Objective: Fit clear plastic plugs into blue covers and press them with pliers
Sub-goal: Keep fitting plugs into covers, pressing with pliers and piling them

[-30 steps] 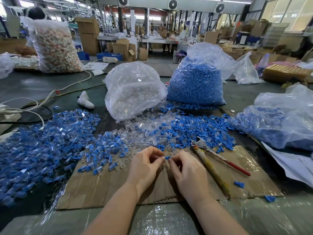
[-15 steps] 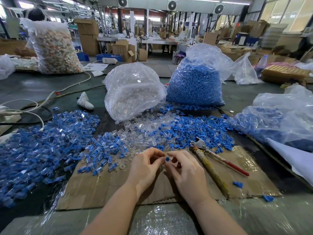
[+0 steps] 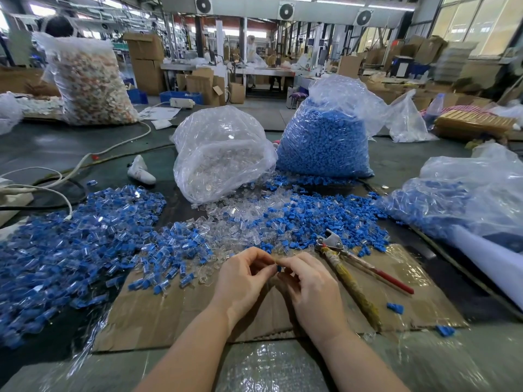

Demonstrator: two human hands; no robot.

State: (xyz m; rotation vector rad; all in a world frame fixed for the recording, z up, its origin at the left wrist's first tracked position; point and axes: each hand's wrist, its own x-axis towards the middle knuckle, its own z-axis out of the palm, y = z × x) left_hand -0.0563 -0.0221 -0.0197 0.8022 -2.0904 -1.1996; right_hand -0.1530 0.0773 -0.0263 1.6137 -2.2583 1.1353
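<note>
Left hand [image 3: 243, 281] and right hand [image 3: 311, 290] close together over the cardboard sheet [image 3: 175, 315], near centre. Fingers of both curled, pinching one small blue cover [image 3: 279, 268] between the fingertips, held just above the cardboard. Clear plug in the pinch too small to make out.

Pliers [image 3: 351, 267] lying flat on the cardboard just right of the right hand, metal head far, one handle wrapped in yellowish tape, the other red; untouched.

Loose clear plugs [image 3: 235, 222] scattered just beyond the hands, mixed with loose blue covers [image 3: 317, 219] spreading to the right. Big heap of blue-and-clear pieces [image 3: 65, 250] on the left of the surface [image 3: 283, 369]. Two stray blue pieces on the near right, one on the cardboard, one at its edge.

Farther back: clear bag of plugs [image 3: 220, 154] centre, bag of blue covers [image 3: 325, 140] right of it, touching. Another plastic bag with blue parts [image 3: 458, 199] far right. Bag of pale mixed pieces [image 3: 87, 83] far left. White cables [image 3: 42, 188] on the left.
</note>
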